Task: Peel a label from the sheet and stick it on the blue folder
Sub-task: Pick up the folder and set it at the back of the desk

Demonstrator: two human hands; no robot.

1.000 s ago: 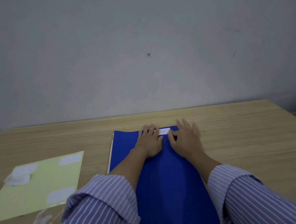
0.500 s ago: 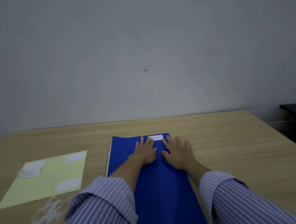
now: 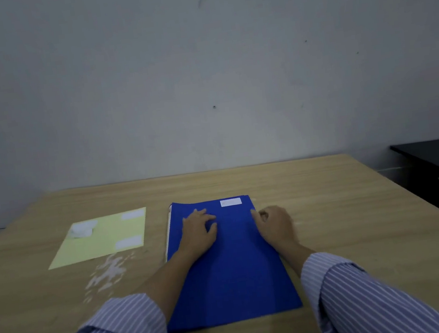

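Label sheet (image 3: 102, 239), pale yellow, lies flat on the table (image 3: 331, 221) at the left, two white labels remaining and a crumpled white scrap at its far corner. Thin, floppy; judging by that, best pinned flat and peeled from a corner.

Blue folder (image 3: 232, 276) at centre. Light card, slightly stiff, probably slides on the wood (hold an edge, not the middle).

Left hand (image 3: 197, 232) rests on the cover, fingers loosely bent, gripping nothing.

Label (image 3: 230, 202) sits flat near the folder's far right corner, looks stuck down, neither hand touching it.

Right hand (image 3: 275, 224) at the folder's right edge, fingers loosely curled, holding nothing visible.
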